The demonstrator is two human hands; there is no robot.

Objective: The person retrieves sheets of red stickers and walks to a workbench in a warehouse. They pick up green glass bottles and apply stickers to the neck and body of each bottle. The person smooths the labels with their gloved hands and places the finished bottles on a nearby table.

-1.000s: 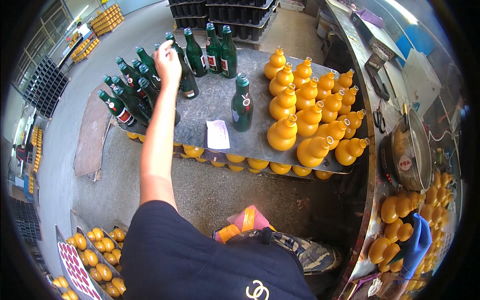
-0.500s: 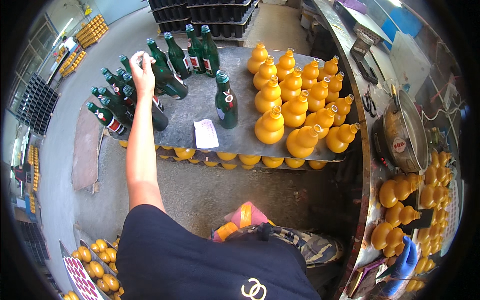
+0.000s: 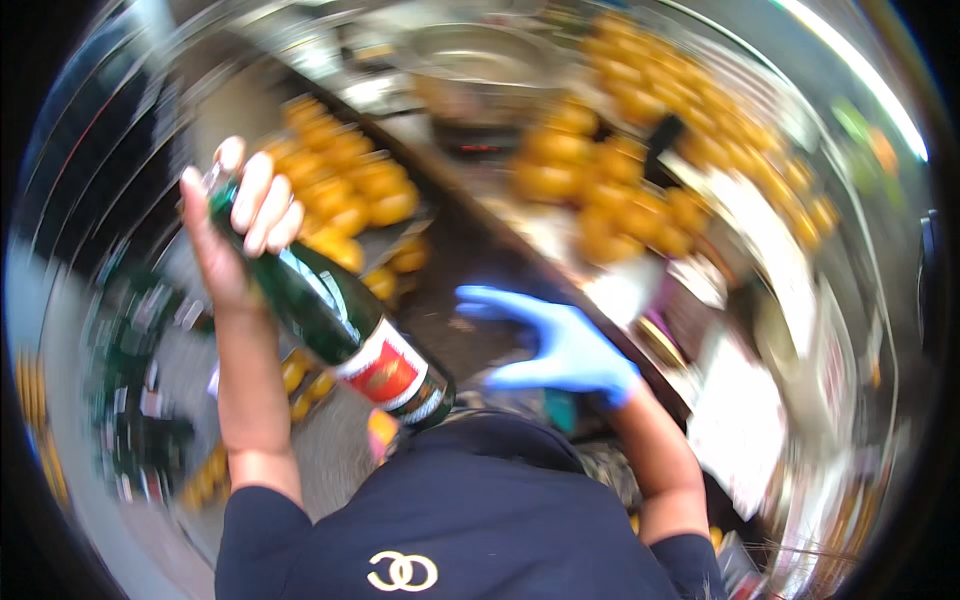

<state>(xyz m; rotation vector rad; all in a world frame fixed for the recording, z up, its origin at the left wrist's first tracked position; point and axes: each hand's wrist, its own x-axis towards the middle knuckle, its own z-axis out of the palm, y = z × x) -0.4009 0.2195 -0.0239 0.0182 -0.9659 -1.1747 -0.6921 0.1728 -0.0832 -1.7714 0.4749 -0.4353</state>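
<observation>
My left hand is closed round the neck of a green glass bottle. The bottle hangs tilted in front of my chest, its base down to the right and its red-and-white label turned up. My right hand wears a blue glove and holds nothing. Its fingers and thumb are spread toward the bottle's base, apart from it.
Blurred by motion, yellow gourd-shaped bottles stand beyond my left hand. Other green bottles are at the left. A workbench on the right bears a round metal pan, more gourd-shaped bottles and a dark rectangular object.
The view has swung right. My left hand has brought a green bottle from the board to in front of me. My gloved right hand has moved in from the bench side.
</observation>
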